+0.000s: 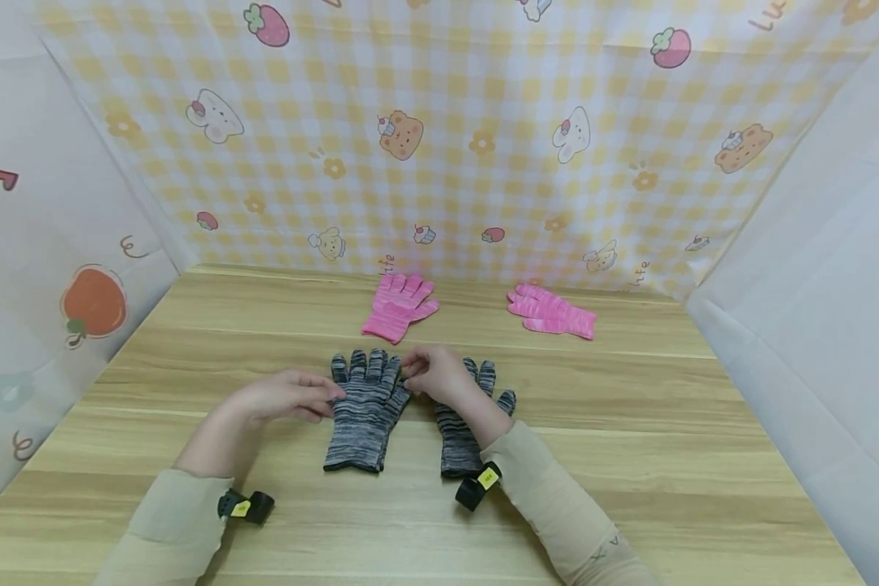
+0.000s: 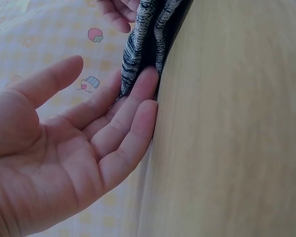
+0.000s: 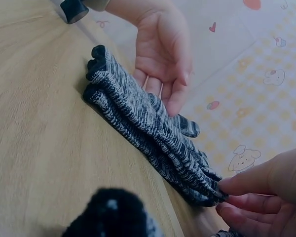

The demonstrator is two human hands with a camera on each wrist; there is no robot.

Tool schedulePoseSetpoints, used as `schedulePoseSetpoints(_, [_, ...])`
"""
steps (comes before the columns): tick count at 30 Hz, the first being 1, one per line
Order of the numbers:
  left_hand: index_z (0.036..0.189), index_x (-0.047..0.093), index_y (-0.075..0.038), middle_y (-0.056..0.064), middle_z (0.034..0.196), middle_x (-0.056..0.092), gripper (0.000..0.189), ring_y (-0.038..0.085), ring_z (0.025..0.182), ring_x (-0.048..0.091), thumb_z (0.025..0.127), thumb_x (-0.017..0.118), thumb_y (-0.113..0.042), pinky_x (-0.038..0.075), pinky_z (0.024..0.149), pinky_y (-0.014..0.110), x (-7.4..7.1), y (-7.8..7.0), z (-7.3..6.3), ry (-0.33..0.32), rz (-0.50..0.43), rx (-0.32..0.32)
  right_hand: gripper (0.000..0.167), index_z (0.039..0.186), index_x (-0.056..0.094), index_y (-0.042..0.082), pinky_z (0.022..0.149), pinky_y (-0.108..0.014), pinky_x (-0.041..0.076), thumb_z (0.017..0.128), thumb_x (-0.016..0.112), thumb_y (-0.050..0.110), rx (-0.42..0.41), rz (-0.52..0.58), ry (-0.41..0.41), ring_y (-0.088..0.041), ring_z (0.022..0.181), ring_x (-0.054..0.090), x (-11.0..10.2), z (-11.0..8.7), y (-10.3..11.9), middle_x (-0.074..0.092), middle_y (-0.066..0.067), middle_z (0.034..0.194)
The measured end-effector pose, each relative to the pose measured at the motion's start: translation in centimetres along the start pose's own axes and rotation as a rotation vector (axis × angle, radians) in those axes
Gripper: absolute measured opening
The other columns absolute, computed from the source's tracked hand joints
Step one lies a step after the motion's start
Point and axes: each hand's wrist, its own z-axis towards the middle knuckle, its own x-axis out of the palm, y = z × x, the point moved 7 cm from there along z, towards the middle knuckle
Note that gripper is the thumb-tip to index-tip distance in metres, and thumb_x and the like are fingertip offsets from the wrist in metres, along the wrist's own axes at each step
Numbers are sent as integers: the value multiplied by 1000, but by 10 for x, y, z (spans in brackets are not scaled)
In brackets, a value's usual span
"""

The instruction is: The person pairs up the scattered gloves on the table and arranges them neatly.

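Observation:
A grey-and-black striped knit glove [image 1: 362, 423] lies in the middle of the table, fingers pointing away, with a second knit layer showing beneath it in the right wrist view. My left hand [image 1: 286, 396] is at its left edge; fingertips [image 2: 145, 81] reach under the knit edge while the thumb stays apart. With thumb and fingers, my right hand [image 3: 264, 195] pinches the glove's far end near a finger. Another grey striped glove [image 1: 456, 443] lies to the right, partly covered by my right hand and wrist.
Two pink gloves lie at the back of the wooden table [image 1: 666, 456]: one pink glove [image 1: 401, 308] near the middle, the other pink glove [image 1: 553, 311] farther right. Behind them hangs a yellow checked cloth [image 1: 454, 187]. White cloth walls [image 1: 813, 244] stand at both sides.

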Motion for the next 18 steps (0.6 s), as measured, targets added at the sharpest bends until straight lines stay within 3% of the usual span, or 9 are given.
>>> schedulePoseSetpoints(10, [124, 49, 18, 30, 127, 52, 42, 38, 111, 56, 99, 52, -15, 50, 91, 41, 1, -3, -1, -3, 38, 10, 29, 110, 69, 8, 66, -26, 52, 83, 70, -4, -89, -175, 80, -17, 89, 62, 9, 2, 4, 66, -2, 97])
schedulePoseSetpoints(18, [128, 48, 16, 32, 131, 49, 45, 40, 113, 55, 100, 50, -20, 49, 92, 42, 2, -5, -4, 11, 75, 12, 29, 113, 68, 7, 65, -25, 50, 87, 65, -5, -174, -245, 106, -12, 79, 59, 13, 3, 7, 65, 2, 87])
